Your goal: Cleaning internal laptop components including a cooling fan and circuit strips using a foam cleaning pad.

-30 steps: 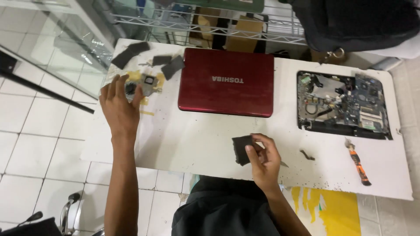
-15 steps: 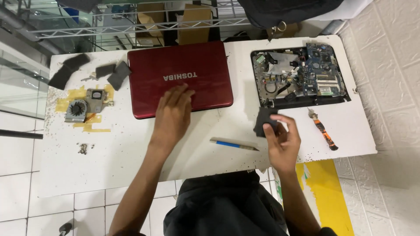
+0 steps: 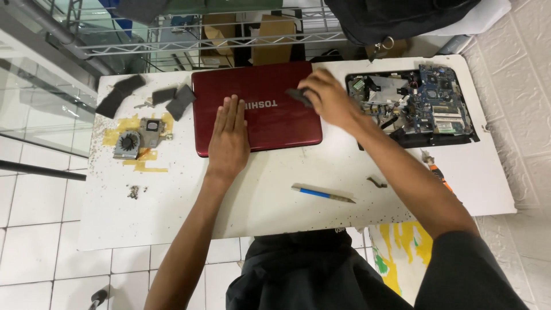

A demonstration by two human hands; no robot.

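Your left hand (image 3: 228, 139) now flat, fingers released, on red laptop lid (image 3: 256, 107); right hand (image 3: 327, 99) has carried dark pad (image 3: 298, 95), pinched, from desk (image 3: 172, 201) front edge onto lid.

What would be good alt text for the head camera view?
A person's left hand lies flat on a closed red laptop while the right hand holds a small dark piece over it. An opened laptop base sits to the right on the white table.

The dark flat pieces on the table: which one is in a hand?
The small dark piece over the red laptop lid, pinched in the right hand. The other three dark pieces lie untouched by the table's far left corner.
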